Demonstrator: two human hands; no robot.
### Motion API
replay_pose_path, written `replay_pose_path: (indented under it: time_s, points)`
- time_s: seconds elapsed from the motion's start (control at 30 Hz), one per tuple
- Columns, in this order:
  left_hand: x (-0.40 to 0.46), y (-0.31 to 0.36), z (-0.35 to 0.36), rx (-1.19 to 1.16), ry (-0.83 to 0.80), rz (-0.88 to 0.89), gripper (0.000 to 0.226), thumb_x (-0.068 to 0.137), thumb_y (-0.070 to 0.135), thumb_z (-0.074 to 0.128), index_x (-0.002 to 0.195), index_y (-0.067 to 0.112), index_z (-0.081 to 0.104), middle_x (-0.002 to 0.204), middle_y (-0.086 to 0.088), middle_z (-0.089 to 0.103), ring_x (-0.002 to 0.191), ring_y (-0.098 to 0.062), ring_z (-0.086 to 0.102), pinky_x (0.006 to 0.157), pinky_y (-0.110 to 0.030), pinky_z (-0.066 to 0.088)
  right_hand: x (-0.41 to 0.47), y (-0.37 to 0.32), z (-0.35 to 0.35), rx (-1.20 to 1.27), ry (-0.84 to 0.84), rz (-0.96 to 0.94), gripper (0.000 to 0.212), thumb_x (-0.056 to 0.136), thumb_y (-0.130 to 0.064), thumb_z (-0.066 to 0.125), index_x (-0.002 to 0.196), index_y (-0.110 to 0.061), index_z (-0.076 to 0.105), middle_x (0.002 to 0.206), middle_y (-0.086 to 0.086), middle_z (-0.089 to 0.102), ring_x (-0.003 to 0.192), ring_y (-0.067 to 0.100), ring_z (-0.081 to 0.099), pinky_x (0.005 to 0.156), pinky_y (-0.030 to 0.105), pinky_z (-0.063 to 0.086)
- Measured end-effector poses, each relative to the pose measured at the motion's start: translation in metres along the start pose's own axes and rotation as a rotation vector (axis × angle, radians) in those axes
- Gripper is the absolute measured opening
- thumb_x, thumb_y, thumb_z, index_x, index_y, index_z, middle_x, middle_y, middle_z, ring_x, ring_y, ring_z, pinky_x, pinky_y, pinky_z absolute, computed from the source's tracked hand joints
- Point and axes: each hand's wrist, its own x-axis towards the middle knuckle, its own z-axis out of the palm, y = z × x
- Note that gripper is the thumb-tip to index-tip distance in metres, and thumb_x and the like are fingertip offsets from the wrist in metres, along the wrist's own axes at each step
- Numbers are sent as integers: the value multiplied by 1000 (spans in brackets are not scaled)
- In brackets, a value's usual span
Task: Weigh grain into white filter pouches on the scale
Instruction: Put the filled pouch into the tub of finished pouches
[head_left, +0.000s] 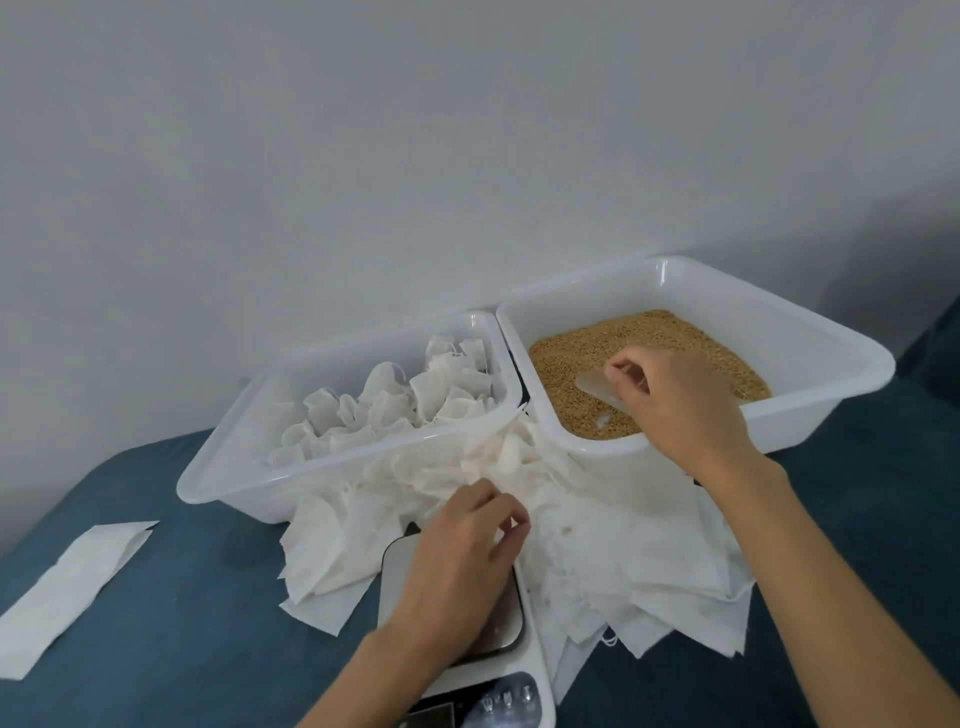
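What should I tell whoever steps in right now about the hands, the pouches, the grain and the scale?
Left hand: over the white digital scale, pinching a flat white filter pouch from the loose pile of empty pouches.
Right hand: in the right white plastic tub of brown grain, gripping the translucent plastic scoop.
Left white plastic tub holds filled pouches.
Done: many pouches filled.
Left: scoop grain, weigh this pouch, work through the pile.
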Motion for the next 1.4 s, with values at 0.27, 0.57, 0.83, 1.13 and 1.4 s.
replay_pose_path:
  time_s: [0.27,0.57,0.83,1.13,1.4]
  points:
    - [-2,23,17,-20,-110,128,34,91,50,73,114,24,74,100,17,52,95,-5,52,80,-23,44,1,1,4,-19,12,16,16,102,-32,55,101,-27,70,87,-13,71,75,8,63,64,30,51]
    - [2,46,34,89,-160,313,37,93,47,72,120,23,72,105,5,60,92,-16,55,78,-31,46,0,1,4,-20,10,2,17,103,-31,53,101,-27,69,82,-16,66,65,0,58,60,26,51]
    - [8,60,39,229,-159,526,9,90,26,81,97,21,78,93,3,58,77,-17,54,67,-31,47,0,0,0,-22,-1,11,19,104,-30,52,102,-24,70,85,-11,70,73,9,64,68,35,55]
    - [6,63,34,-117,-135,269,6,94,9,72,93,14,67,101,12,55,89,-5,52,77,-21,42,0,1,2,-25,5,16,18,103,-30,52,100,-25,70,81,-11,70,69,7,62,64,32,53]
    - [18,53,21,-529,-15,-68,18,94,7,76,91,24,76,76,13,65,72,-6,56,72,-19,45,1,2,3,-13,7,15,18,103,-29,52,100,-24,70,86,-10,70,72,9,61,68,35,54]
